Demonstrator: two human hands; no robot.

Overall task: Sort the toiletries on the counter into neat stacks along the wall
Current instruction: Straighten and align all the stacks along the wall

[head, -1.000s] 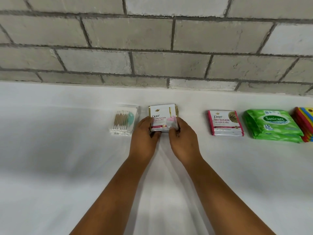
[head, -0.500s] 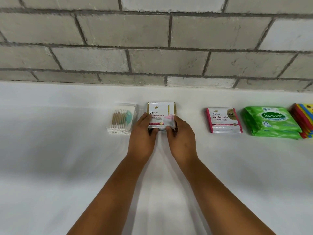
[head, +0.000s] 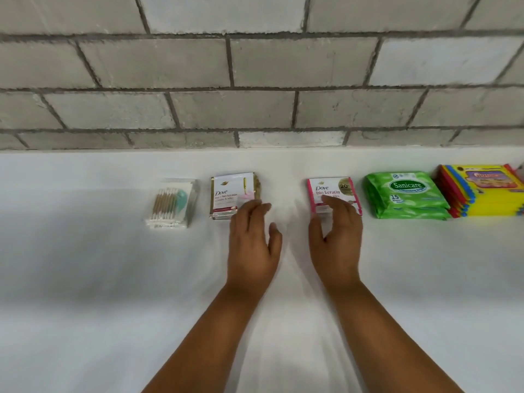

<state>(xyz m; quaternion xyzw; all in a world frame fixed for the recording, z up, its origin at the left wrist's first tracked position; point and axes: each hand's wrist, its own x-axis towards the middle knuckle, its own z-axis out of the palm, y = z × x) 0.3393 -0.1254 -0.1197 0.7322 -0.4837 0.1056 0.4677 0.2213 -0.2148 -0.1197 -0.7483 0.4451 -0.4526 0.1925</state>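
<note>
Along the wall point(head: 255, 109), the toiletries lie in a row on the white counter point(head: 85, 279): swabs point(head: 171, 204), a gold Dove stack point(head: 231, 195), a pink Dove stack point(head: 330, 191), green wipes point(head: 405, 194) and a coloured pack point(head: 482, 191) at the right edge of view. Half a second ago both hands were squaring the gold stack; now they have let go. The left hand point(head: 252, 239) lies relaxed, fingers loosely spread, just off that stack's near right corner and holding nothing. The right hand point(head: 336, 236) has crossed to the pink stack, its open fingers reaching over the near edge; whether they touch is unclear. I judge the gold stack done and the pink one next. Bare counter lies between the two Dove stacks, to the left of the swabs and all across the front, giving ample room; the pink stack's right edge sits close to the wipes.
</note>
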